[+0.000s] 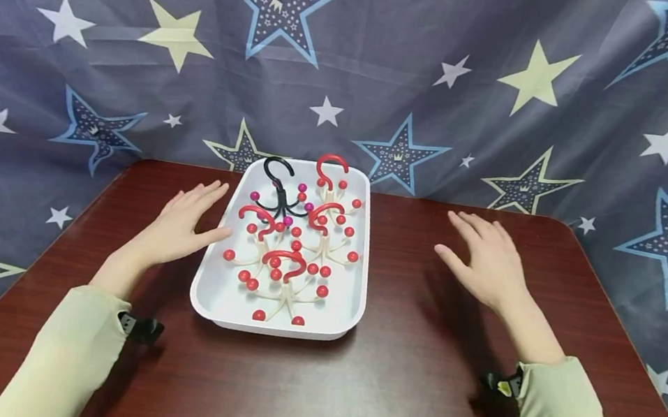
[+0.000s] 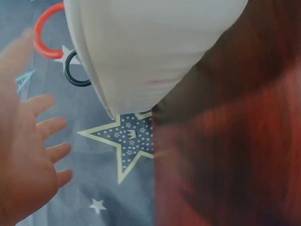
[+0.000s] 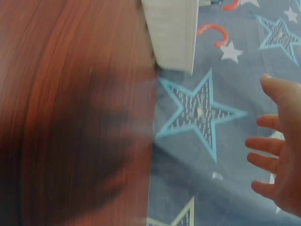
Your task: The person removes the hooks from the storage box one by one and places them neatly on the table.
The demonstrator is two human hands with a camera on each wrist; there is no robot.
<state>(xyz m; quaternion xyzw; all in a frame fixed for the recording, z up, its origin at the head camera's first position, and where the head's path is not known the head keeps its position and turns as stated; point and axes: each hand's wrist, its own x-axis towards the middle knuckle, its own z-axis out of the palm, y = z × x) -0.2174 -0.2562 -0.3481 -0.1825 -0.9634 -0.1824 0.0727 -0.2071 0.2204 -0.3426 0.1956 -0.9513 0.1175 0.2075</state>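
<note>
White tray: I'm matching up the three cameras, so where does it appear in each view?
Head: the white tray shows whole, just left of centre.
Left wrist: the white tray is at the top, near the middle, cut off by the upper edge.
Right wrist: also top, near the middle, cut off.
Shared landmark: the star-printed cloth.

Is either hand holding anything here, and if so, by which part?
Nothing is held: the left hand is empty beside the white tray, the right hand empty above the table.
</note>
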